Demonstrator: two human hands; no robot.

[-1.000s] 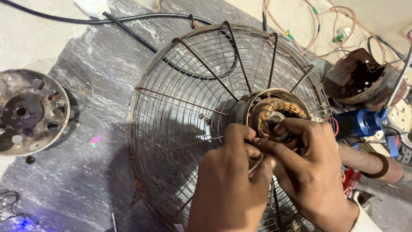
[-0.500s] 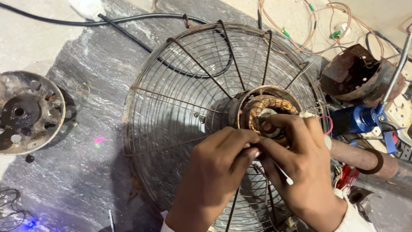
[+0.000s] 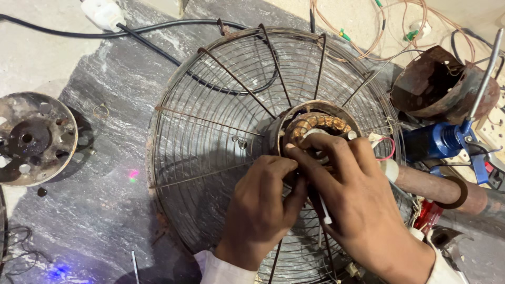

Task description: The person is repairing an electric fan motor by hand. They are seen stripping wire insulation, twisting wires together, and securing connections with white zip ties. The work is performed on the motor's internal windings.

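A round wire fan guard lies flat on a dark stone slab. At its hub sits an open motor housing with copper windings showing. My left hand has its fingers curled at the near edge of the housing. My right hand reaches over the windings with fingertips pressed on them, and a thin white sleeved wire runs under its palm. What exactly each hand pinches is hidden by the fingers. A red wire loop sticks out beside the right hand.
A round rusty motor end plate lies at the left. A black cable with a white plug runs along the top. A rusty motor cover, a blue tool, a brown pipe and loose copper wires crowd the right.
Both hands shifted slightly toward the hub, fingers still working at the winding. The view has drifted, so the guard sits a little lower and further left.
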